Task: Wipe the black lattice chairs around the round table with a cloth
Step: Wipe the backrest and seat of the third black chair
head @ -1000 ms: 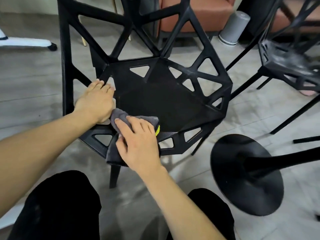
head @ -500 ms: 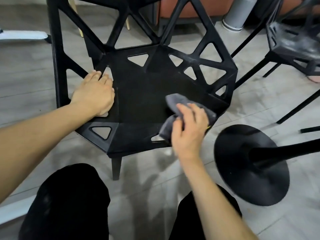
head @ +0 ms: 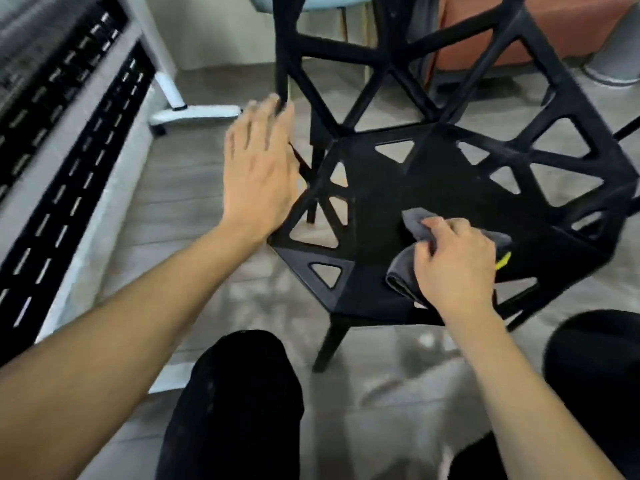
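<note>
A black lattice chair (head: 433, 174) with triangular cut-outs fills the middle and right of the head view. My right hand (head: 453, 268) grips a bunched grey cloth (head: 417, 221) with a yellow tag and presses it on the front right part of the seat. My left hand (head: 258, 174) is lifted off the seat, fingers straight and spread, blurred, hovering by the chair's left edge near the backrest post.
A grey unit with rows of black slots (head: 59, 161) stands at the left. A white wheeled base (head: 194, 114) lies behind it. An orange seat (head: 485, 32) and a grey cylinder (head: 620, 57) are at the back right. My dark-trousered knees (head: 239, 403) are below.
My left hand has lifted off the seat's left edge and moved up and left. My right hand has slid the cloth back toward the seat's middle. The view has swung left.
</note>
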Demonstrator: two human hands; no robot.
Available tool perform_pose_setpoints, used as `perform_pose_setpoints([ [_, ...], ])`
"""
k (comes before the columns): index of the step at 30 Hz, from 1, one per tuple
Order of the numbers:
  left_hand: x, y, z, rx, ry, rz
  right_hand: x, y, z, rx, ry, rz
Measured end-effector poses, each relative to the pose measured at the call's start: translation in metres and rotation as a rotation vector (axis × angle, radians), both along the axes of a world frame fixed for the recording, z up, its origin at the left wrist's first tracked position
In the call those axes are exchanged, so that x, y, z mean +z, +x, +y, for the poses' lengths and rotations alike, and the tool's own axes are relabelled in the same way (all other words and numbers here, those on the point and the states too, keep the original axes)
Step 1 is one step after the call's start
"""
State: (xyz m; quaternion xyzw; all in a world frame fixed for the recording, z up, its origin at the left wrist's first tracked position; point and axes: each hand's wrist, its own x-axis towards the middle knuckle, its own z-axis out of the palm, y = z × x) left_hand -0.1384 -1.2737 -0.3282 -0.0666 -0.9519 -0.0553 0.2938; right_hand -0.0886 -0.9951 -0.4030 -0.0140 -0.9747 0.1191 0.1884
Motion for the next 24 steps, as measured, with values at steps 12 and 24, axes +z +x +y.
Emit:
perform_pose_setpoints([
  [12, -0.008, -0.013, -0.001, -0.056, 1.326, -0.656, 0.009, 0.044, -0.174, 0.345, -0.45, 0.032],
  [24, -0.032, -0.017, 0.004, 0.016, 1.141, -0.439, -0.009, 0.081, -0.07, 0.441, -0.069, 0.015],
])
